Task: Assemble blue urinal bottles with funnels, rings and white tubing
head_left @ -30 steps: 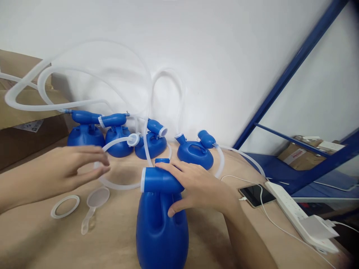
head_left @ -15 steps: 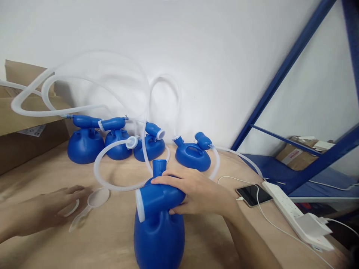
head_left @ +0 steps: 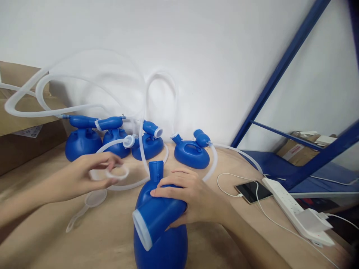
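Note:
Pinched in the fingers of my left hand (head_left: 92,168) is a thin white plastic ring (head_left: 128,173), held up over the table left of the nearest bottle. My right hand (head_left: 193,198) is wrapped round a blue tubular mouthpiece (head_left: 162,215) on top of that blue plastic urinal bottle (head_left: 161,254). The mouthpiece has a white rim (head_left: 141,229) and its opening tilts down to the front left. Behind it the bottle's bare blue neck (head_left: 156,171) stands uncapped. A translucent cap with a strap (head_left: 97,198) lies on the table below my left hand.
Several similar blue bottles (head_left: 192,155) with pale hoses (head_left: 214,164) line the wall. A cardboard box (head_left: 30,145) stands at the left. On the right are a phone (head_left: 254,191), a white power strip (head_left: 284,201) with cables, and a blue metal frame (head_left: 276,82).
My left hand has lifted the white ring off the table and moved right, towards the bottle. The mouthpiece under my right hand has tipped further downwards at its open end.

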